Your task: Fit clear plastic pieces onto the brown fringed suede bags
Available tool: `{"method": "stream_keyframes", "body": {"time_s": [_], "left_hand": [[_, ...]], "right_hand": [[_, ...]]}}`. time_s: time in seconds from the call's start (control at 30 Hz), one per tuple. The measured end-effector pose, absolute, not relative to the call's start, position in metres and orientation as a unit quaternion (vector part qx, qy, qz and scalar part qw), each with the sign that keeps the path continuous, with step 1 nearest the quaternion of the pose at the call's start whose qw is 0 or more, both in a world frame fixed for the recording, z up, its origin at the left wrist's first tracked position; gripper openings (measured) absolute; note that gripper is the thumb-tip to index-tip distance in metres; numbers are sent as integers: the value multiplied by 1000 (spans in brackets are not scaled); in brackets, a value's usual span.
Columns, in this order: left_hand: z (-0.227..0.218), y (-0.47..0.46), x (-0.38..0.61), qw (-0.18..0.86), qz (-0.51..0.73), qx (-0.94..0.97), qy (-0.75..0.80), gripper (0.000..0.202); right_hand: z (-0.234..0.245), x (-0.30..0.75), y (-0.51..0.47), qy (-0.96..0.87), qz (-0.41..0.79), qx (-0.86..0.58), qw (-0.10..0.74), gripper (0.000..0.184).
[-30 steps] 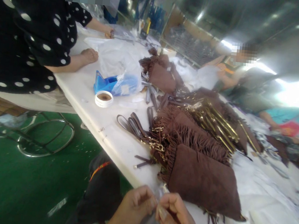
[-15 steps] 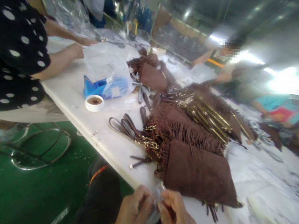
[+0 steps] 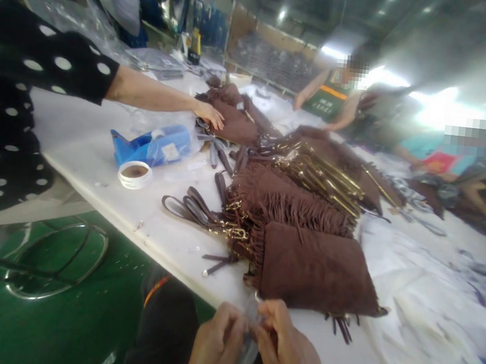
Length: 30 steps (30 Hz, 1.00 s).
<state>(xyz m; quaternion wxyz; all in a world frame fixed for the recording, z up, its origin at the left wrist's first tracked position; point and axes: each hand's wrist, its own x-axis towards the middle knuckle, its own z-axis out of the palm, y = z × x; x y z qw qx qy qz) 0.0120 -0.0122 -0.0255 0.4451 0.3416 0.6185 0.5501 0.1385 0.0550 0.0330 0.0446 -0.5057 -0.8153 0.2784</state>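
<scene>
Low in the view, both my hands pinch a small piece of clear plastic (image 3: 247,344) between them, just off the table's edge. My left hand (image 3: 217,344) has its thumb and forefinger closed on it, and my right hand (image 3: 284,348) grips it from the other side. What exactly the plastic wraps, if anything, is blurred. Right beyond my fingers lies a brown suede-like pouch (image 3: 316,271) with fringe. Behind it rests a stack of fringed brown bags (image 3: 293,196), with looped wrist straps (image 3: 192,205) and gold clasps (image 3: 235,231) hanging to the left.
A tape roll (image 3: 134,175) and a blue tape dispenser (image 3: 155,144) stand on the white table (image 3: 167,238). At left, a co-worker's hand (image 3: 209,115) touches another brown pouch (image 3: 234,122). White material (image 3: 420,316) lies at right. Other people work across the table.
The co-worker in dotted sleeves has reached right onto the far brown pouch; the clear bag no longer stands up over the dispenser. My hands keep pinching the plastic. The view has shifted slightly.
</scene>
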Motion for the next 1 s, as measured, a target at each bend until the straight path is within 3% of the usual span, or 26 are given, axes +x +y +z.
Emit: {"method": "stream_keyframes", "body": {"time_s": [0.4,0.6,1.0], "left_hand": [[-45,-14,17,464,537,325,625,42],[-45,-15,15,463,539,310,632,45],[-16,-9,5,564,556,207,575,45]], "right_hand": [[25,138,52,-803,282,-525,17,6],[26,140,52,-767,317,-555,64,10],[27,135,63,-589,606,-508,166,19]]}}
